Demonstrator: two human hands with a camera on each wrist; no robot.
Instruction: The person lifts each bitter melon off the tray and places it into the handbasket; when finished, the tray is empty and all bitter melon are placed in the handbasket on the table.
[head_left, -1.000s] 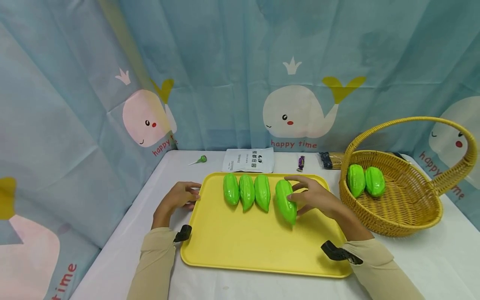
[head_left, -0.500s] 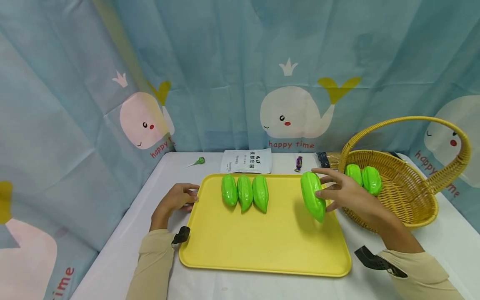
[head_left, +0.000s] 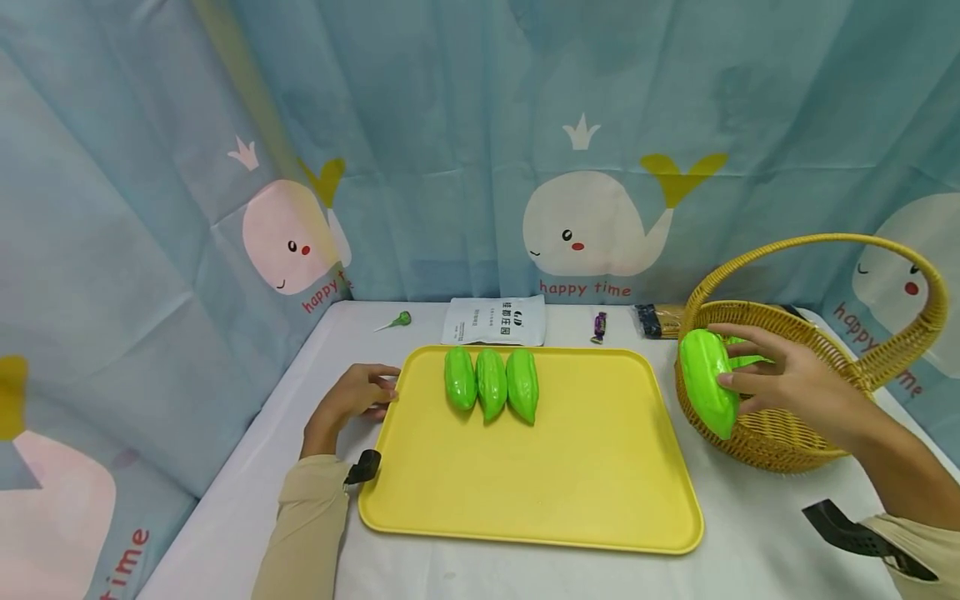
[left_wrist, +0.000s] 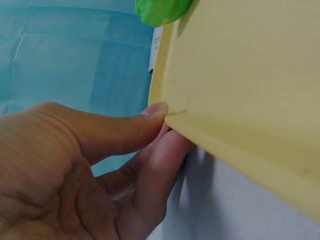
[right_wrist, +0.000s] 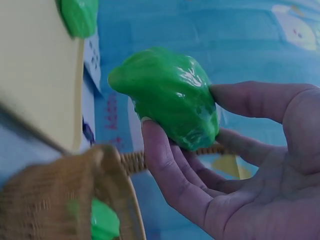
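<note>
My right hand (head_left: 798,383) holds a glossy green star fruit (head_left: 708,383) between thumb and fingers, over the left rim of the wicker basket (head_left: 795,458). In the right wrist view the star fruit (right_wrist: 167,95) shows its ridges and a pointed tip. Inside the basket, green fruit (right_wrist: 104,220) is partly hidden by the hand and the wall. My left hand (head_left: 356,393) pinches the left rim of the yellow tray (head_left: 525,500); the thumb (left_wrist: 120,132) is on top and fingers are beneath. Three more star fruits (head_left: 491,385) lie side by side at the tray's back.
Behind the tray lie a green lollipop (head_left: 397,320), a white pouch (head_left: 495,321), a purple wrapped candy (head_left: 599,327) and a dark and tan packet (head_left: 660,321). The basket's tall handle (head_left: 817,239) arches above it. A blue whale-print curtain (head_left: 450,167) surrounds the white table.
My right hand has lifted one star fruit from the tray and carried it right to the basket. My left hand has stayed at the tray's rim.
</note>
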